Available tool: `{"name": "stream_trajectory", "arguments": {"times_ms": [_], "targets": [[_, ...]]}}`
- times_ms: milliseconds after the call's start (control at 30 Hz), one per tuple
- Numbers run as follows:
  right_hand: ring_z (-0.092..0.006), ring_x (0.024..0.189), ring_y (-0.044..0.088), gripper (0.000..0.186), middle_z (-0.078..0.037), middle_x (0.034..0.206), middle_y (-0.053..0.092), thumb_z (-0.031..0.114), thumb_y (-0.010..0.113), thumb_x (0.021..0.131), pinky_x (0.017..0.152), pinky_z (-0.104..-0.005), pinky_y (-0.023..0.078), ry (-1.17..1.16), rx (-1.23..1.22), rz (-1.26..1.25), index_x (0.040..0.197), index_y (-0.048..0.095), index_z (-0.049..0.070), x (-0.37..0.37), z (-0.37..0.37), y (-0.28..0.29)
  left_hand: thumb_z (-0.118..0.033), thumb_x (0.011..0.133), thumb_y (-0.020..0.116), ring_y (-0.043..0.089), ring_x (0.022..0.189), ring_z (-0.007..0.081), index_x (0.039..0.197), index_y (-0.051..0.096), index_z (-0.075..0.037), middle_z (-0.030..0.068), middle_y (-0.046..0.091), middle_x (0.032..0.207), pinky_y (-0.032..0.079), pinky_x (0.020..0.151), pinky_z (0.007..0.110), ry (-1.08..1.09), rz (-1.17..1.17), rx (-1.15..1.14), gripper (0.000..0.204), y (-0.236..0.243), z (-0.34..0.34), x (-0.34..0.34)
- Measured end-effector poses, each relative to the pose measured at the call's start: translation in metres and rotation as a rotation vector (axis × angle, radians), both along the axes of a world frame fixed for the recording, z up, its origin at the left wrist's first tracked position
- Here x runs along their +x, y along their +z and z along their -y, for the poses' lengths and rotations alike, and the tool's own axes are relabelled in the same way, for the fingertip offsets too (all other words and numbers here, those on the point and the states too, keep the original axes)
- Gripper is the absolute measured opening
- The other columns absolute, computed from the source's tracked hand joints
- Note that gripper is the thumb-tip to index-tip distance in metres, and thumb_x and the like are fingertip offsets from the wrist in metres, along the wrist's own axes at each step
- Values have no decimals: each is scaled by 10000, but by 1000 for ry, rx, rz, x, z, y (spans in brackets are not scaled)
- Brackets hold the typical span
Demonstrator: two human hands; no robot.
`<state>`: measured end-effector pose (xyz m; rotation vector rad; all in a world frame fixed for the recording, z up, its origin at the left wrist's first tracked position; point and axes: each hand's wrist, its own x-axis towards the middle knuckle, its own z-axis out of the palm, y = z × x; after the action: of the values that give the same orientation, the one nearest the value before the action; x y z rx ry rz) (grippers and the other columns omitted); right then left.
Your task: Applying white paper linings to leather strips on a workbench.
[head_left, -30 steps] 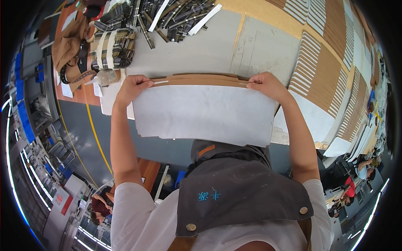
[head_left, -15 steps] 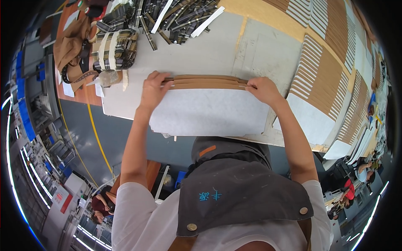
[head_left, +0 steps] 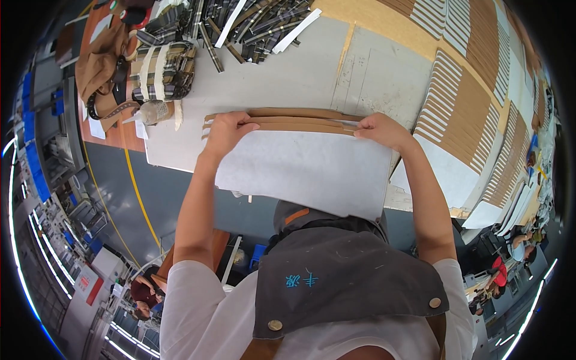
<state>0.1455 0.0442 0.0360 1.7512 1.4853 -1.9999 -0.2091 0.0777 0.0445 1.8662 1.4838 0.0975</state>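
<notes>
A white-faced sheet with a brown strip along its far edge lies in front of me, its near edge reaching past the table edge toward my apron. My left hand pinches its far left corner, thumb on top. At the far right corner, my right hand grips the same sheet between thumb and bent fingers. Just beyond, more brown-edged sheets lie layered, their left ends showing past my left hand. How many layers I hold cannot be made out.
On the right, brown and white pieces lie fanned in overlapping rows. Plaid fabric strips are heaped at the far side. To the left are a tied plaid bundle, a clear bottle and brown material on a reddish table.
The white-faced sheet has slid toward me and now overhangs the table's near edge. My hands have moved slightly to the right, and the layers behind show more at the left.
</notes>
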Motion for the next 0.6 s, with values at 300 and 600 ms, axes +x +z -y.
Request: {"name": "stream_trajectory", "arguments": {"times_ms": [300, 600], "targets": [[-257, 630, 569, 166, -109, 663, 604, 212, 606, 760, 598, -350, 442, 144, 399, 253, 744, 632, 49, -21, 15, -2, -211, 743, 704, 532, 560, 153, 813, 615, -19, 73, 604, 644, 433, 553, 284, 47, -9, -111, 224, -11, -9, -2], [-275, 659, 574, 141, -103, 679, 605, 179, 583, 751, 609, -366, 450, 163, 356, 253, 703, 611, 49, -18, 13, 0, -248, 767, 686, 577, 637, 149, 951, 634, -45, 89, 622, 706, 455, 613, 266, 95, -13, -145, 280, -6, -8, 1]]}}
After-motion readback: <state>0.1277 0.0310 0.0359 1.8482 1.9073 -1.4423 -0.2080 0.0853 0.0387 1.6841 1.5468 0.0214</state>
